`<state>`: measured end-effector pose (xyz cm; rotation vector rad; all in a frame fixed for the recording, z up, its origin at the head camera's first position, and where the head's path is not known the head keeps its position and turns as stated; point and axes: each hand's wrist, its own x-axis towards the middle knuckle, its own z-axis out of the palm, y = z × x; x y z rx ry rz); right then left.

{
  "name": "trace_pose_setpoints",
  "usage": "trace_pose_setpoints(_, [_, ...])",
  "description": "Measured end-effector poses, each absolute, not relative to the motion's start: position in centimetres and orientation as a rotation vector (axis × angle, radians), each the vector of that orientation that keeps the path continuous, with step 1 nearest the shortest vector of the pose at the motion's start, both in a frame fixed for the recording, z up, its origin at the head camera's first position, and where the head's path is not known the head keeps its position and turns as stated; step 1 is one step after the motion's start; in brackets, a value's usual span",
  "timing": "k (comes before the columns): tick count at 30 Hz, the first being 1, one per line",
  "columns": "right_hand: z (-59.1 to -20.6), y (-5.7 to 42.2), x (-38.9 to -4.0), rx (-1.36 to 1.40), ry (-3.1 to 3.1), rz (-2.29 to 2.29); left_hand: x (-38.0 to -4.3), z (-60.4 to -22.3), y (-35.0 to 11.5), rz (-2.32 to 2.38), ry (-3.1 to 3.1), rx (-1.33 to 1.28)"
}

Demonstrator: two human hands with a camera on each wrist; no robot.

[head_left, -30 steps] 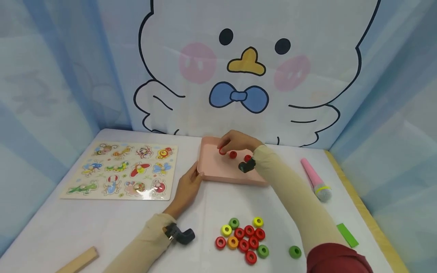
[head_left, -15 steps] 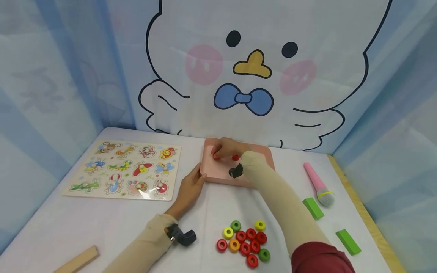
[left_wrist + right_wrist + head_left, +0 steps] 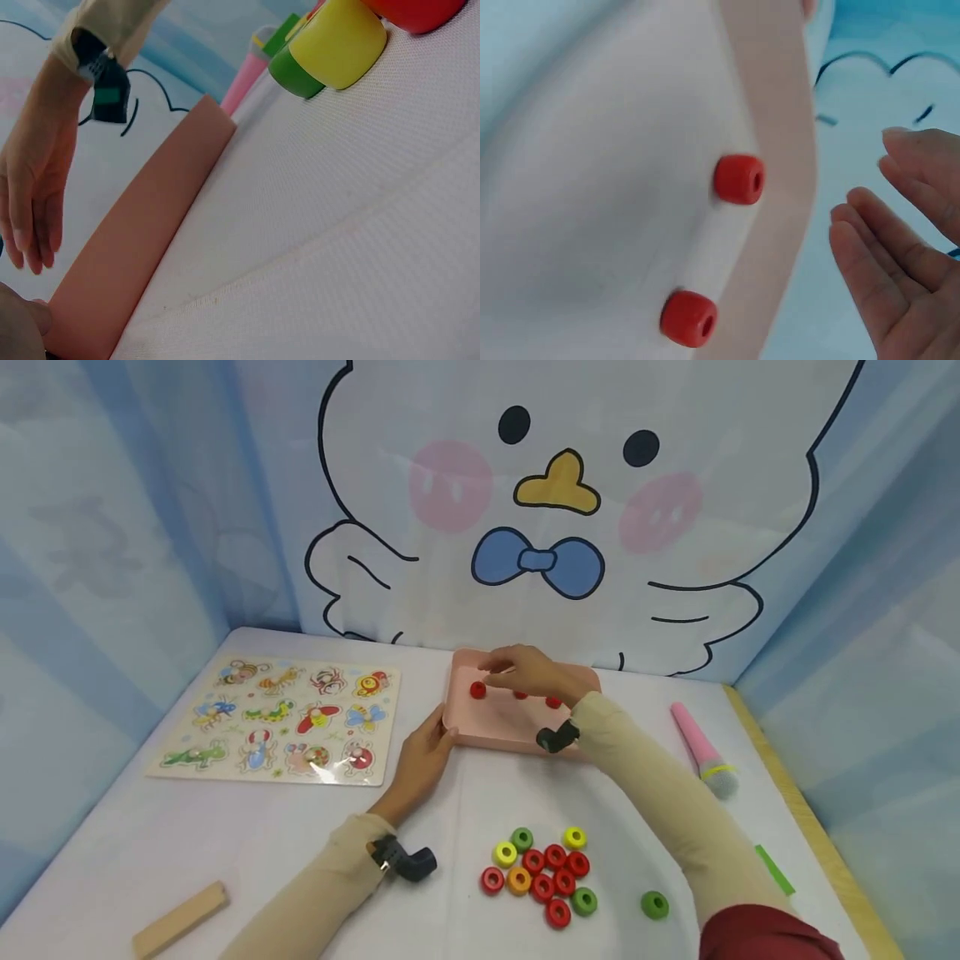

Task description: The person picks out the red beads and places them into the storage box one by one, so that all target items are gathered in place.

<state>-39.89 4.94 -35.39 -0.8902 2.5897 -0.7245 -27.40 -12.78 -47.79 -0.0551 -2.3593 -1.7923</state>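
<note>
A shallow pink tray point(image 3: 487, 725) stands at the back of the table. My left hand point(image 3: 420, 764) grips its near left corner, thumb at the front wall and fingers along the left side. Three red ring beads lie in a row inside: the left bead point(image 3: 477, 690) is in full view, while the middle bead point(image 3: 521, 695) and right bead point(image 3: 553, 702) are partly covered by my right hand point(image 3: 528, 670). That hand hovers above the tray with nothing in it, thumb and fingers apart. Two of the red beads point(image 3: 739, 180) also show in the right wrist view.
Several red, yellow, green and orange beads point(image 3: 542, 887) cluster nearer me, with a green bead point(image 3: 655, 905) off to the right. An insect puzzle board point(image 3: 273, 718) lies left, a wooden block point(image 3: 180, 918) front left. A toy microphone point(image 3: 703, 750) and green block point(image 3: 774, 870) lie right.
My right hand carried a red bead to the left in the tray, let go of it there, then drew back slightly right with its fingers spread. The left hand stays on the tray.
</note>
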Motion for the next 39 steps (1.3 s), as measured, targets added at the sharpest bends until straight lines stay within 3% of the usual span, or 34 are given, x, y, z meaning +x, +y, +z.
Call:
trace_pose_setpoints(7, [-34.9,9.2,-33.6,-1.201,2.487,-0.806,-27.9,-47.5,-12.6,-1.759,-2.388,-0.04])
trace_pose_setpoints(17, [-37.9,15.0,-27.4,-0.975,2.216,-0.812,-27.8,-47.5,-12.9,-1.781,-2.393,-0.036])
trace_pose_setpoints(39, [-38.5,14.5,-23.1,-1.001,2.244,-0.529,-27.4,-47.3,-12.9,-1.882,-2.34,-0.056])
